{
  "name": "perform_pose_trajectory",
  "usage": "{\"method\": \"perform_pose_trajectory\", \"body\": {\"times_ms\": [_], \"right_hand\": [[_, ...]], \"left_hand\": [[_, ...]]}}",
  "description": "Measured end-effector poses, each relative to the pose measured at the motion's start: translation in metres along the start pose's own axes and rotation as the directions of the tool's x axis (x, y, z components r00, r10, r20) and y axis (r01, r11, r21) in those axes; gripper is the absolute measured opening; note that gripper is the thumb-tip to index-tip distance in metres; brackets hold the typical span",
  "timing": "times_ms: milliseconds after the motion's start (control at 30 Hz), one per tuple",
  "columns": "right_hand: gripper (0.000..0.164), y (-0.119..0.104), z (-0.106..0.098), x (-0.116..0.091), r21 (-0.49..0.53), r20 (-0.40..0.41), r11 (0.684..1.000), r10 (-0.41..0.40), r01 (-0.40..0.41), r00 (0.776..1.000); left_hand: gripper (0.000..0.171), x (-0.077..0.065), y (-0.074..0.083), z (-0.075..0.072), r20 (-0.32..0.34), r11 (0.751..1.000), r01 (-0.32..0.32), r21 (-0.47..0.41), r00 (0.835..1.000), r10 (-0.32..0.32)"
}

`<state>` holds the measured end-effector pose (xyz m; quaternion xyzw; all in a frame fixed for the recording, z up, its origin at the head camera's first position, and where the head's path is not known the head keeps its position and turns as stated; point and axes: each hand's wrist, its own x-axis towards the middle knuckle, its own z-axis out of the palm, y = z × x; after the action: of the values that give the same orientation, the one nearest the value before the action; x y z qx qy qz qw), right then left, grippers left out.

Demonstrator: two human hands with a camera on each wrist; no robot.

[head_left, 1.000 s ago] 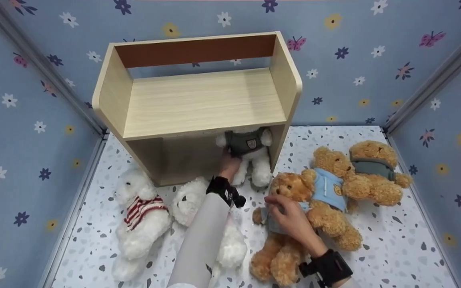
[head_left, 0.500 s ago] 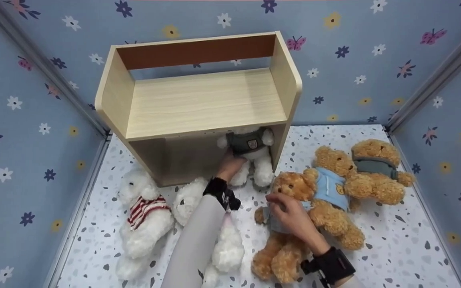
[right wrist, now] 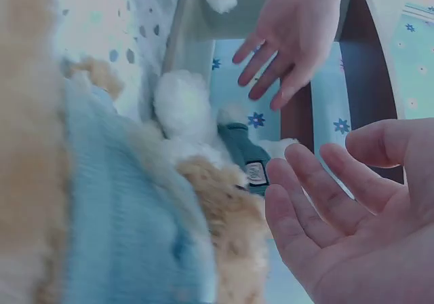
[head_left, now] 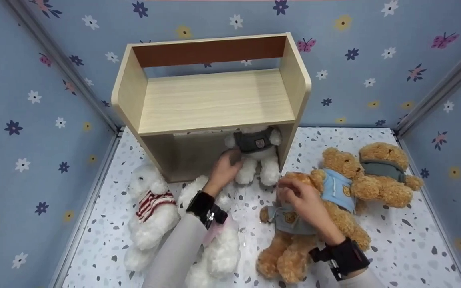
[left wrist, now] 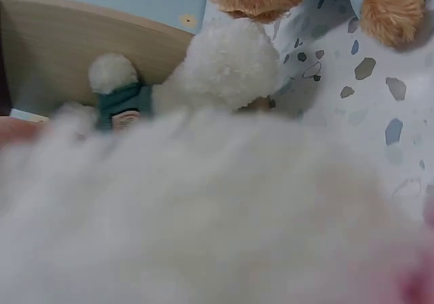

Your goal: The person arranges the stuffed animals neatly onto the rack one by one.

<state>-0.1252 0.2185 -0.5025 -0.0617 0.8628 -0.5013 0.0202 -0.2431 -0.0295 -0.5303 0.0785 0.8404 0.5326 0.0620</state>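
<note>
A white teddy bear in a dark green sweater (head_left: 257,141) sits in the lower right of the wooden shelf unit (head_left: 214,100). My left hand (head_left: 226,168) is just in front of its left side; the right wrist view shows that hand's fingers extended, with nothing in them. Lower right, my right hand (head_left: 304,200) hovers over a brown teddy bear in a grey-blue top (head_left: 294,222), hiding part of its head. The fingers of the right hand (right wrist: 359,229) are loosely curved and hold nothing. Blurred white fur (left wrist: 190,202) fills much of the left wrist view.
Left on the speckled floor (head_left: 102,224) lies a white bear in a red-striped sweater (head_left: 154,216). Another white bear with pink (head_left: 222,248) lies under my left forearm. Brown bears in light blue (head_left: 338,186) and grey-green (head_left: 382,170) lie right. Flowered walls enclose the space.
My left hand has let go of the green-sweatered bear and drawn back toward the lower left. The bear stays seated in the shelf. My right hand has barely moved; the head view has shifted slightly.
</note>
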Motion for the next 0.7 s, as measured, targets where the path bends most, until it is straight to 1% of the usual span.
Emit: {"method": "perform_pose_trajectory", "body": {"times_ms": [100, 233, 333, 433, 500, 567, 633, 700], "right_hand": [[0.031, -0.008, -0.008, 0.010, -0.013, -0.050, 1.000, 0.012, -0.013, 0.999], [0.038, -0.021, -0.021, 0.037, -0.072, -0.173, 0.997, 0.021, -0.034, 0.985], [0.048, -0.026, -0.027, 0.062, -0.156, -0.237, 0.987, 0.012, -0.050, 0.971], [0.054, -0.028, -0.026, 0.085, -0.275, -0.250, 0.960, -0.014, -0.057, 0.968], [0.050, -0.027, -0.024, 0.097, -0.358, -0.257, 0.932, -0.049, -0.048, 0.965], [0.041, -0.026, -0.021, 0.105, -0.427, -0.279, 0.903, -0.088, -0.041, 0.956], [0.031, -0.025, -0.017, 0.109, -0.464, -0.304, 0.885, -0.129, -0.028, 0.944], [0.026, -0.023, -0.015, 0.110, -0.498, -0.320, 0.867, -0.179, -0.005, 0.930]], "left_hand": [[0.047, -0.013, 0.002, -0.007, -0.031, 0.997, -0.040, 0.069, 0.999, 0.042], [0.042, -0.029, 0.001, -0.011, -0.073, 0.990, -0.086, 0.112, 0.993, 0.095], [0.040, -0.039, -0.001, -0.013, -0.093, 0.987, -0.097, 0.124, 0.990, 0.109], [0.040, -0.048, -0.005, -0.015, -0.099, 0.990, -0.080, 0.113, 0.991, 0.091], [0.042, -0.052, -0.007, -0.015, -0.093, 0.994, -0.059, 0.091, 0.993, 0.068], [0.042, -0.055, -0.009, -0.015, -0.086, 0.997, -0.033, 0.067, 0.996, 0.039], [0.042, -0.057, -0.011, -0.014, -0.089, 0.998, -0.025, 0.052, 0.996, 0.029], [0.041, -0.060, -0.013, -0.013, -0.098, 0.999, -0.019, 0.045, 0.995, 0.023]]}}
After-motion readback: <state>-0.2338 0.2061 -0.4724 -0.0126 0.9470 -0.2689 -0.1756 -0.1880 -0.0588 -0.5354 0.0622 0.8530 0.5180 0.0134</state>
